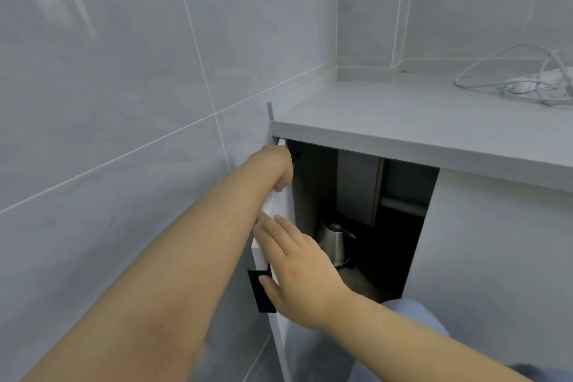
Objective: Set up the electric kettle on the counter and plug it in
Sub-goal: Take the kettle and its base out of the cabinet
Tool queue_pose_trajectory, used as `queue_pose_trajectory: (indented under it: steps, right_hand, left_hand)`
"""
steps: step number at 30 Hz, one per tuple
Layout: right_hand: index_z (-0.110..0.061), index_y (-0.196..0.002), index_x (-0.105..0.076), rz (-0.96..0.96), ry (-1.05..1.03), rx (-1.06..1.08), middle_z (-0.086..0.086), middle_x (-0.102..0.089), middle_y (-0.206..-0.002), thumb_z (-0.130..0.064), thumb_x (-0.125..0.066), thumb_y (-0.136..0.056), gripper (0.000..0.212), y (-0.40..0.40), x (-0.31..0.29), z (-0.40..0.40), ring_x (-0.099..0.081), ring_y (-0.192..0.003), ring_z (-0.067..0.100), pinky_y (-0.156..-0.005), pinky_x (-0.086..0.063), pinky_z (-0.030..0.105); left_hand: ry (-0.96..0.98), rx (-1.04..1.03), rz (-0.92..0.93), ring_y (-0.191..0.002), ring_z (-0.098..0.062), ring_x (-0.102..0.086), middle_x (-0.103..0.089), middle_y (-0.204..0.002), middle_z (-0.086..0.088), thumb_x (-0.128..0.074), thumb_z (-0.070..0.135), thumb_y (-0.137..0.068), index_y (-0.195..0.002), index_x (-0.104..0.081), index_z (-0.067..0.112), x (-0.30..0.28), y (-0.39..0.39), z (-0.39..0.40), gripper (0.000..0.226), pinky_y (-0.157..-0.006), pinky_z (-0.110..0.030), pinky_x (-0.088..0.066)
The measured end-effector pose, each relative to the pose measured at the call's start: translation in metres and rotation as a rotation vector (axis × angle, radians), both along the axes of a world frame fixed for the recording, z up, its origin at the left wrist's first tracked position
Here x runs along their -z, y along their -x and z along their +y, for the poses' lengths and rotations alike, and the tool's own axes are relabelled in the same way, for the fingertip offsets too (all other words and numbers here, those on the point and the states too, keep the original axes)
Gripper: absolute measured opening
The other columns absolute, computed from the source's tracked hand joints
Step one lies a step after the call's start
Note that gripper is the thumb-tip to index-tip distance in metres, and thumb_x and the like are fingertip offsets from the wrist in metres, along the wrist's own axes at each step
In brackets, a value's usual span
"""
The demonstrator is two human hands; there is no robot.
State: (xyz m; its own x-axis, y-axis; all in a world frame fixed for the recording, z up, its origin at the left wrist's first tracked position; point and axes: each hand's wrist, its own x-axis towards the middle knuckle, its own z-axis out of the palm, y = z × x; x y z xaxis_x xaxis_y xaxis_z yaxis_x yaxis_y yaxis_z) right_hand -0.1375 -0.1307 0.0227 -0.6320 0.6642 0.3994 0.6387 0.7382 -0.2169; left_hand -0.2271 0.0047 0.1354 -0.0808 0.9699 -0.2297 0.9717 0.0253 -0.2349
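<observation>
Against the tiled wall, the left hand (280,172) curls its fingers over the open cabinet door (280,211); the right hand (297,270) presses it flat, fingers spread. Releasing it could swing it toward the steel kettle (336,243) inside, below the worktop (403,124).

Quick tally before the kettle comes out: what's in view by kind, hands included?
Hands: 2, left hand gripping the cabinet door, right hand flat against it
Kettles: 1, kettle inside the cabinet
Doors: 1
Power strips with cord: 1, power strip on the counter
Total: 5
</observation>
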Motion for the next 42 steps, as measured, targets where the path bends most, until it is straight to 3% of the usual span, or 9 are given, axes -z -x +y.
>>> queue_pose_trajectory:
  steps: [3,6,17,24,31,33,35,38,42]
  right_hand:
    - [-0.012,-0.154,-0.003,-0.062,0.072,-0.100,0.002,0.004,-0.162,-0.022,-0.054,-0.089,0.083,0.017,-0.004,0.001,0.004,-0.148,0.026,-0.121,-0.006,0.039]
    - [-0.010,-0.153,-0.005,-0.126,0.029,-0.134,0.006,-0.001,-0.162,-0.019,-0.056,-0.085,0.086,0.036,-0.010,0.008,0.006,-0.148,0.030,-0.120,-0.002,0.041]
    - [-0.010,-0.138,-0.042,-0.321,0.011,-0.173,0.009,-0.034,-0.147,-0.024,-0.053,-0.087,0.054,0.084,-0.030,0.025,-0.023,-0.136,0.028,-0.117,-0.017,0.043]
    - [-0.013,-0.142,-0.038,-0.204,0.132,-0.098,0.007,-0.003,-0.161,-0.027,-0.053,-0.091,0.055,0.020,-0.010,0.046,-0.030,-0.137,0.029,-0.104,-0.040,0.039]
    - [-0.018,-0.145,-0.037,-0.107,0.309,0.194,-0.002,-0.001,-0.160,-0.030,-0.056,-0.091,0.058,-0.043,0.011,0.071,-0.026,-0.142,0.024,-0.106,-0.042,0.034]
    - [-0.018,-0.145,-0.035,-0.098,0.360,0.253,-0.002,0.000,-0.160,-0.029,-0.057,-0.092,0.059,-0.054,0.019,0.077,-0.027,-0.142,0.025,-0.104,-0.044,0.031]
    - [-0.018,-0.146,-0.034,-0.081,0.407,0.295,-0.001,0.000,-0.160,-0.027,-0.057,-0.091,0.059,-0.062,0.026,0.081,-0.028,-0.141,0.026,-0.102,-0.044,0.029]
    - [-0.018,-0.145,-0.033,-0.061,0.451,0.320,0.000,0.001,-0.159,-0.026,-0.057,-0.090,0.060,-0.071,0.041,0.087,-0.035,-0.136,0.028,-0.096,-0.049,0.031]
    - [-0.018,-0.147,-0.027,0.020,0.537,0.366,-0.004,-0.001,-0.158,-0.025,-0.057,-0.089,0.066,-0.081,0.062,0.099,-0.042,-0.131,0.028,-0.092,-0.050,0.029]
  left_hand:
    - [-0.028,-0.004,-0.010,-0.101,-0.025,-0.066,-0.057,-0.084,-0.006,-0.070,0.016,-0.084,-0.115,-0.059,0.002,0.001,0.017,0.000,0.036,-0.087,-0.033,-0.053]
    - [-0.045,-0.028,-0.013,-0.104,-0.027,-0.063,-0.060,-0.113,-0.011,-0.071,0.014,-0.081,-0.111,-0.058,0.004,0.004,0.032,-0.002,0.034,-0.082,-0.034,-0.052]
    - [-0.209,0.092,0.134,-0.110,-0.027,-0.048,-0.048,-0.120,-0.011,-0.051,-0.003,-0.083,-0.112,-0.054,0.007,0.021,0.062,0.000,0.031,-0.074,-0.030,-0.037]
    - [-0.268,0.106,0.258,-0.115,-0.026,-0.046,-0.044,-0.126,-0.010,-0.054,0.001,-0.085,-0.114,-0.058,0.008,0.033,0.078,0.004,0.030,-0.080,-0.030,-0.038]
    - [-0.346,0.062,0.248,-0.104,-0.024,-0.045,-0.046,-0.115,-0.008,-0.054,0.004,-0.080,-0.066,-0.040,0.014,0.045,0.073,0.004,0.023,-0.073,-0.029,-0.032]
    - [-0.402,0.003,0.145,-0.105,-0.025,-0.042,-0.046,-0.115,-0.008,-0.054,0.010,-0.081,-0.067,-0.041,0.014,0.054,0.063,0.004,0.019,-0.074,-0.028,-0.029]
    - [-0.495,0.007,-0.115,-0.112,-0.029,-0.041,-0.042,-0.127,-0.011,-0.055,0.013,-0.080,-0.088,-0.054,0.010,0.068,0.055,0.007,0.009,-0.079,-0.032,-0.037]
    - [-0.553,0.099,-0.444,-0.114,-0.031,-0.049,-0.033,-0.140,-0.007,-0.053,0.014,-0.083,-0.130,-0.046,0.013,0.091,0.037,0.007,0.048,-0.082,-0.037,-0.044]
    - [-0.388,0.124,-0.623,-0.106,-0.022,-0.058,-0.057,-0.123,-0.002,-0.050,0.017,-0.089,-0.141,-0.036,0.019,0.121,0.008,0.011,0.053,-0.084,-0.033,-0.047]
